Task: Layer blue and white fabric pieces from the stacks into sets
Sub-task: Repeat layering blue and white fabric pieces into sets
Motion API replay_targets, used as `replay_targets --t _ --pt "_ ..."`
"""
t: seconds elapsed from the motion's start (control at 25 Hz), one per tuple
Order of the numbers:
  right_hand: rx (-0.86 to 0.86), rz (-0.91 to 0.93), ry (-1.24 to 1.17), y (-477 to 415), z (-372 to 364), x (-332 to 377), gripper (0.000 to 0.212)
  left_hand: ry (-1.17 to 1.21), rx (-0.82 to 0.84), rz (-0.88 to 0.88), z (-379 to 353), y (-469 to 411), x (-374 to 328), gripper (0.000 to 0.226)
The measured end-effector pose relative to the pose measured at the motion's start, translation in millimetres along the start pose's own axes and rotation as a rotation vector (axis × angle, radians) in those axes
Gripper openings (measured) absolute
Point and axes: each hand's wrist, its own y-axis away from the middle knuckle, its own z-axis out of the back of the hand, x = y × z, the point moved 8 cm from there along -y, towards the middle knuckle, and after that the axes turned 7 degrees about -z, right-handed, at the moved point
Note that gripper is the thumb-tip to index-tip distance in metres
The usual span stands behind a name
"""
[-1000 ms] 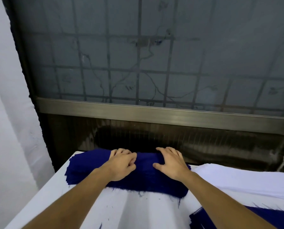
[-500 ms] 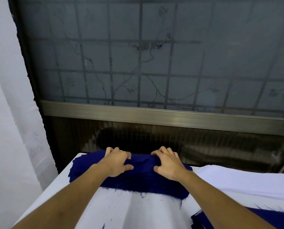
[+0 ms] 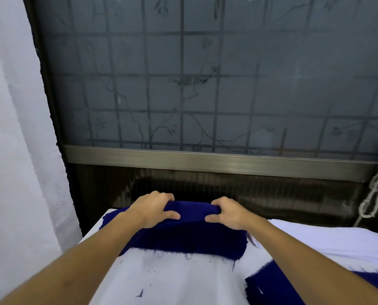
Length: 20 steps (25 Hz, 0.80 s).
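Observation:
A stack of dark blue fabric [image 3: 190, 236] with frayed edges lies at the far end of the white-covered table [image 3: 161, 280]. My left hand [image 3: 154, 209] grips the far edge of the top blue piece, fingers curled over it and thumb underneath in front. My right hand [image 3: 228, 213] grips the same edge a little to the right. The pinched edge is lifted between the two hands. A stack of white fabric [image 3: 328, 238] lies to the right of the blue stack. More blue fabric [image 3: 269, 285] shows at the bottom right, partly hidden by my right forearm.
A frosted window with a metal grille and a metal sill [image 3: 205, 160] stands right behind the table. A white curtain [image 3: 16, 139] hangs at the left. A knotted cord [image 3: 377, 190] hangs at the right edge. Loose blue threads dot the table cover.
Both hands went from lying flat on the blue stack to curling round its far top edge and lifting it. The camera has tilted up slightly.

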Motion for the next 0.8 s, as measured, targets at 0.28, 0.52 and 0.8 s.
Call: replay_targets --t 0.28,0.52,0.8 --pt "0.038 -0.099 -0.167 69.5 29.4 -42.6 0.042 0.064 0.139 0.061 -13.5 32.9 -0.7 0.052" --pt "-0.024 -0.287 0.046 120.7 29.5 -99.5 0.047 0.191 0.153 0.127 -24.8 70.8 -13.0 0.055" --pt "-0.047 -0.362 -0.08 188.4 12.4 -151.5 0.025 0.707 0.011 0.254 -62.5 113.1 -31.2 0.026"
